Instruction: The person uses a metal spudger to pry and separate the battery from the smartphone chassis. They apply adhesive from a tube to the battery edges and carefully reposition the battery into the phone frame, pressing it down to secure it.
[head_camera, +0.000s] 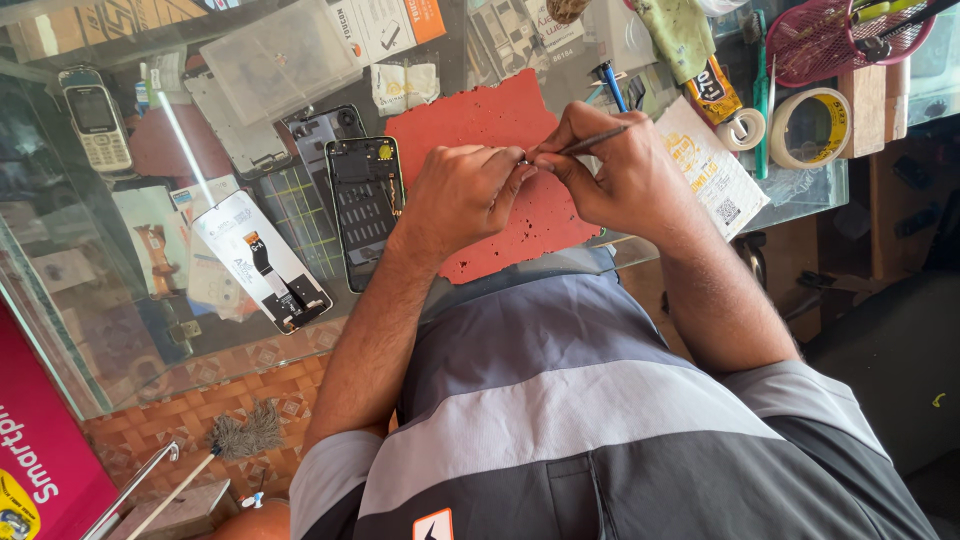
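Both hands (540, 175) meet over red mat (500, 130) (opened phone (365, 205) beside).

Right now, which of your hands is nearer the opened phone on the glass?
Left. The left hand hovers just beside the opened phone, over the red mat. The right hand, holding a thin tool, is farther away, beyond the left.

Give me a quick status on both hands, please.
Left hand pinching a tiny part. Right hand holds thin tool to it, over red mat. Opened phone alongside, untouched.
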